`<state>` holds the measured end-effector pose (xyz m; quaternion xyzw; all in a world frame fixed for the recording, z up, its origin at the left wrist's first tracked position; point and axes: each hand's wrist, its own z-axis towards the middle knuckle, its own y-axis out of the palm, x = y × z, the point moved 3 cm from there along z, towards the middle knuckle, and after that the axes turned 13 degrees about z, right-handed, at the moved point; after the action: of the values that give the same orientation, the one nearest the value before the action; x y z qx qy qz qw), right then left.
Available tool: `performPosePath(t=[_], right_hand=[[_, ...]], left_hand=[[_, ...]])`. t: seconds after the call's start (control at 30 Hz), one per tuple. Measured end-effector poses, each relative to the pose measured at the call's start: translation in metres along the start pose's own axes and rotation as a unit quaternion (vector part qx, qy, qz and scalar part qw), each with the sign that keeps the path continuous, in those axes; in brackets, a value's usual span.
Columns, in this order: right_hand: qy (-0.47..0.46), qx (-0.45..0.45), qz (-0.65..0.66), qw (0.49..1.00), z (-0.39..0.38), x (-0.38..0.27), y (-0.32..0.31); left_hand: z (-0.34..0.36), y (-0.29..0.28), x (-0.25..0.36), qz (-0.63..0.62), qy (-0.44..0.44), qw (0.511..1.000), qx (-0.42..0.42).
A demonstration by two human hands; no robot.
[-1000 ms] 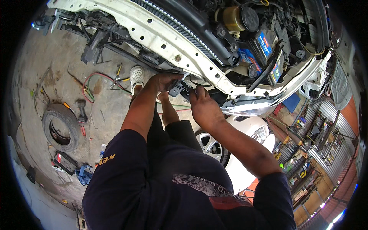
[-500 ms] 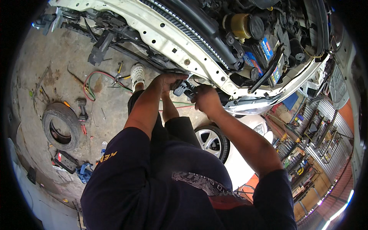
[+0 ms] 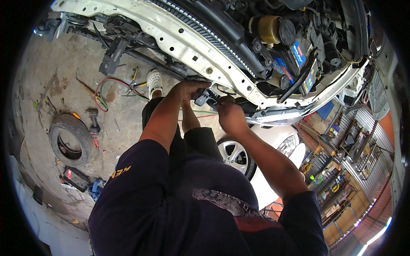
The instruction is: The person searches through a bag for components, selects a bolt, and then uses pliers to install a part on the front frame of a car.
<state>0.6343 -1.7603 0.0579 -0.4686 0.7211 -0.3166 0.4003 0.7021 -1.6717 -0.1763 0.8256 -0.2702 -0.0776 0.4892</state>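
Both of my arms reach forward to the front of a car whose front end is stripped down. My left hand [image 3: 191, 89] is closed round the left end of a dark bracket-like part [image 3: 200, 100], just under the cream-coloured front crossmember [image 3: 196, 58]. My right hand [image 3: 232, 115] is a closed fist at the right end of the same part, fingers curled against it. Between the hands a grey plate-like piece and a black ribbed piece show. My fingers hide how the part joins the car and whether the right hand holds a small tool.
A battery [image 3: 297, 55] and a brownish reservoir [image 3: 269, 30] sit in the engine bay. On the floor at left lie a loose tyre [image 3: 70, 140], a cordless drill [image 3: 93, 121], red and green hoses [image 3: 101, 91] and pliers. A white car [image 3: 273, 170] stands behind my right arm, near loaded shelves.
My right fist has turned slightly, its knuckles now a little lower. The left hand keeps its hold, and the view has shifted a little.
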Motion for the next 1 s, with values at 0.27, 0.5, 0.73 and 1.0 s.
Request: performPosePath(t=[0.27, 0.5, 0.73, 1.0], right_hand=[[0.343, -0.003, 0.638, 0.69, -0.007, 0.008, -0.003], [0.426, 0.016, 0.677, 0.6, -0.031, -0.019, -0.033], [0.366, -0.041, 0.455, 0.811, -0.094, -0.027, -0.02], [0.358, -0.034, 0.493, 0.792, -0.139, -0.024, 0.028]], left_hand=[[-0.027, 0.012, -0.001, -0.013, 0.072, 0.997, 0.028], [-0.057, -0.018, -0.04, -0.016, 0.007, 0.999, 0.034], [-0.072, 0.012, -0.015, -0.004, -0.021, 0.996, 0.089], [-0.057, 0.01, 0.005, 0.127, -0.095, 0.983, 0.097]])
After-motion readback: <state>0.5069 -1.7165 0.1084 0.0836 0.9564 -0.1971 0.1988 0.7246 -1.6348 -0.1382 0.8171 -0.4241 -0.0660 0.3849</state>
